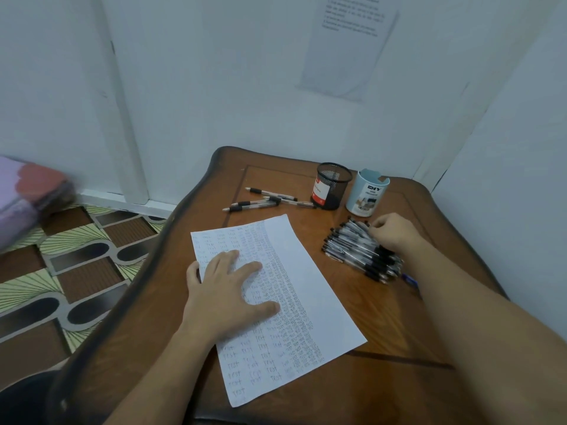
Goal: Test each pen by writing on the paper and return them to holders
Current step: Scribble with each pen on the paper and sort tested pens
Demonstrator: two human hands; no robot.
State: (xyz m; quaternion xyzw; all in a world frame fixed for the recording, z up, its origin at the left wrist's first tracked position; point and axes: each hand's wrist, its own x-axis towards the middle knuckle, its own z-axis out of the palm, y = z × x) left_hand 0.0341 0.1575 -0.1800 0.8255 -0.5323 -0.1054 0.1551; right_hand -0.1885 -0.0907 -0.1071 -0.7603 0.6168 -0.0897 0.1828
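Left hand (227, 289): laid flat, palm down, on the paper (310, 271), fingers straight and spread, thumb pointing toward the near right; it grips nothing and rests on the sheet's left half. Right hand (394, 233): at the far end of the pile of pens (359, 251), fingers curled down onto the pen ends; whether a pen is pinched between them cannot be told.

Paper: a white sheet lying at an angle on the surface (399, 338), its left and lower parts covered with rows of the handwritten word "test", a strip along its right edge blank. Pile of pens: many clear-barrelled pens with black grips, lying roughly parallel to the right of the paper and apart from it. A blue pen (410, 279) shows just beside the pile's near end, partly hidden by the right forearm.

Behind the pile stand two holders side by side: a black mesh holder (333, 187) with a red-and-white label, and a light blue holder (366, 194) marked "DIY". No pens rise above either rim. Left of the mesh holder lie several loose pens (264, 201), some crossing.

Surroundings: a printed sheet (346, 47) on the white wall; a patterned floor (76, 256) at left.
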